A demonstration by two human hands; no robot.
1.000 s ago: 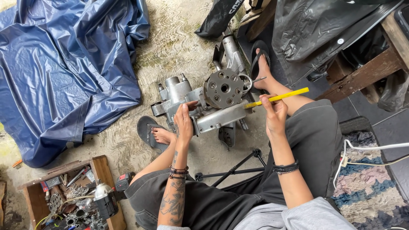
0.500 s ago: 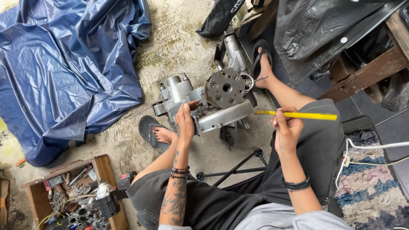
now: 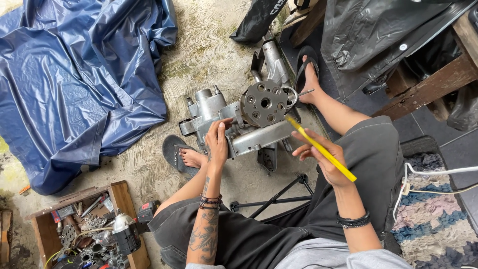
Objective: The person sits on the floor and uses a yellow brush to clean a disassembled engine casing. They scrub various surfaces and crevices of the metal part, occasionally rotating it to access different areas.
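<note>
While the head view is looking straight down, a grey cast-metal engine casing [image 3: 234, 124] with a round, dark, hole-drilled hub [image 3: 264, 103] is being steadied on the rough, streaked concrete floor [image 3: 209, 55] between the person's sandalled feet. The left hand [image 3: 218, 142] is being pressed against the casing's smooth silver side, fingers curled over its upper edge in a loose grasp. A long, thin, yellow plastic-handled tool [image 3: 321, 148] is being held in the right hand [image 3: 323, 160], fingers closed around its lower half, its tip being pointed up-left so that it is lying just beside the casing's lower right edge, under the hub; whether it is touching cannot be told. A crumpled, glossy blue tarpaulin [image 3: 74, 84] is lying well apart at the upper left. A shallow wooden box [image 3: 119, 199] of jumbled metal parts and tools is sitting near the left knee. A woven rag rug [image 3: 433, 224] with a white cable [image 3: 438, 174] across it is lying at the right.
</note>
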